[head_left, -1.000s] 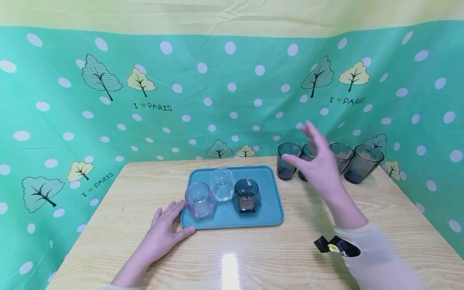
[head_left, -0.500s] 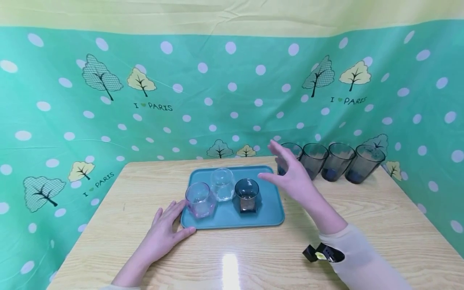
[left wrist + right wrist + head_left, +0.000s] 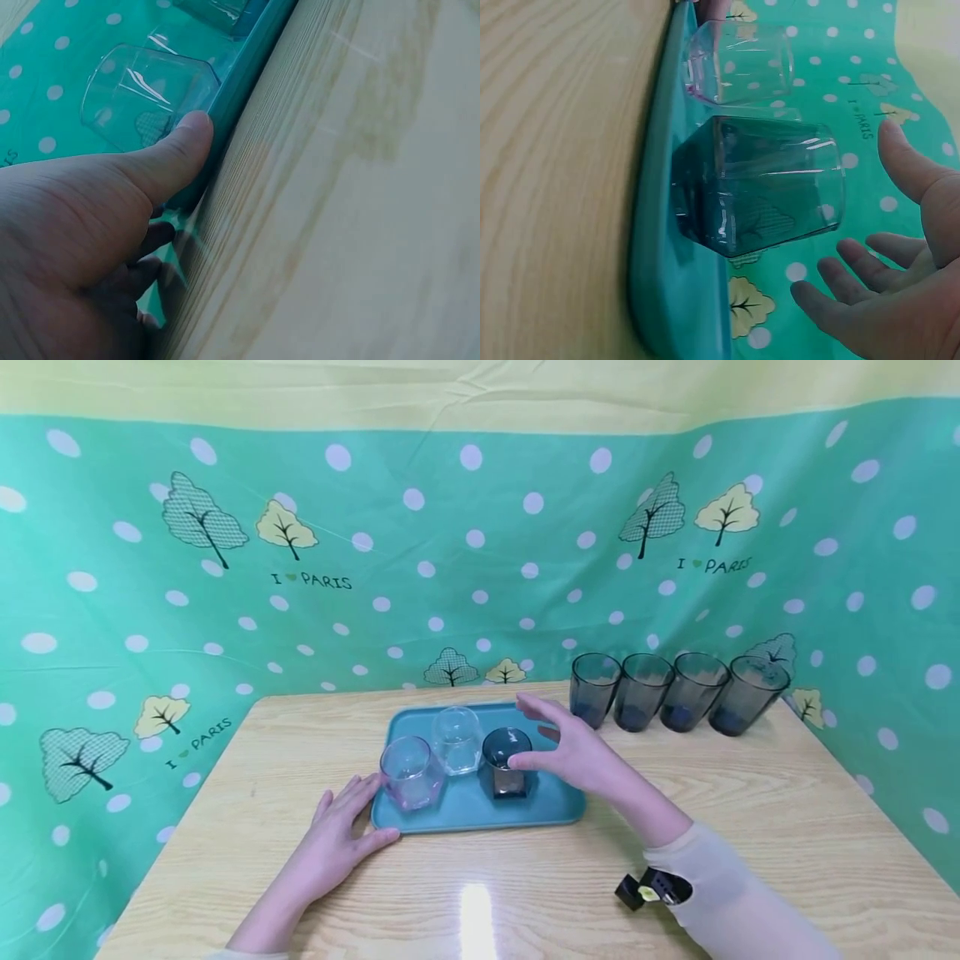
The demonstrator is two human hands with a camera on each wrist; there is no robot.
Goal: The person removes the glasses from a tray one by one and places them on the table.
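In the head view a blue tray (image 3: 480, 819) bears three short glasses. The pink-tinted glass (image 3: 409, 777) is at the left, the clear glass (image 3: 457, 742) behind it, and the dark grey glass (image 3: 504, 772) to the right. My left hand (image 3: 341, 831) lies at the tray's front left corner, fingers spread along the side, and its thumb (image 3: 191, 139) rests on the rim in the left wrist view. My right hand (image 3: 570, 747) is spread above the tray's right part, thumb overlapping the dark glass. In the right wrist view a gap shows between that hand and the glass (image 3: 765, 187).
A row of several tall dark glasses stands at the back right of the wooden table (image 3: 315, 735), with one tall glass (image 3: 595, 689) at its left end. A green dotted curtain (image 3: 480, 568) hangs right behind the table and along its sides.
My right hand has moved left and down from in front of the tall glasses to the dark grey glass on the tray. The left hand and the tray stay in place.
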